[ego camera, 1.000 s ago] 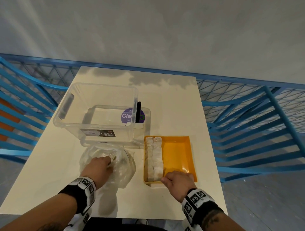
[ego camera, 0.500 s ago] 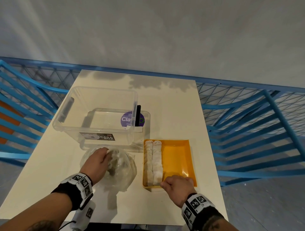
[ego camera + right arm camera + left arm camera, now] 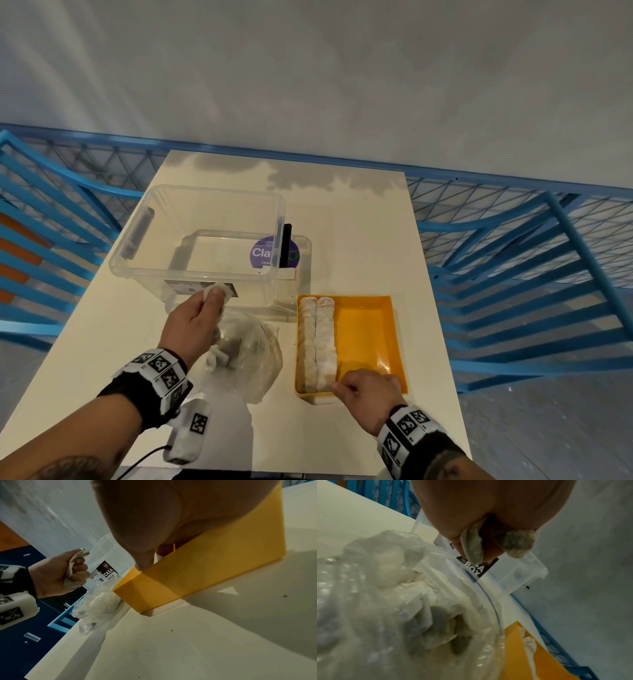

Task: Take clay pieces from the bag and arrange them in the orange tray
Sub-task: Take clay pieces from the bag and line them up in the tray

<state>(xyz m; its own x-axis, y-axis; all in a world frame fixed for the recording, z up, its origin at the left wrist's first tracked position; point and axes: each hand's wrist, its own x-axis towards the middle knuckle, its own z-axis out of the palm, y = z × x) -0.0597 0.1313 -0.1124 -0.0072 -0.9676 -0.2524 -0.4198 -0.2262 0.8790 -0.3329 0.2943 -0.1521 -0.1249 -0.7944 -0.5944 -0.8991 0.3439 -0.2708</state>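
Observation:
My left hand is raised above the clear plastic bag and grips a pale clay piece, whose ends stick out of the fist. More clay pieces lie inside the bag. The orange tray sits to the right of the bag with two rows of clay along its left side. My right hand grips the tray's near rim, fingers curled over the edge.
A clear storage box stands behind the bag on a clear lid with a purple label. Blue railings flank the white table on both sides. Dark crumbs dot the table near the tray.
My left hand has come up out of the bag with a clay piece and moved away from me toward the box. The right hand stayed on the tray's rim.

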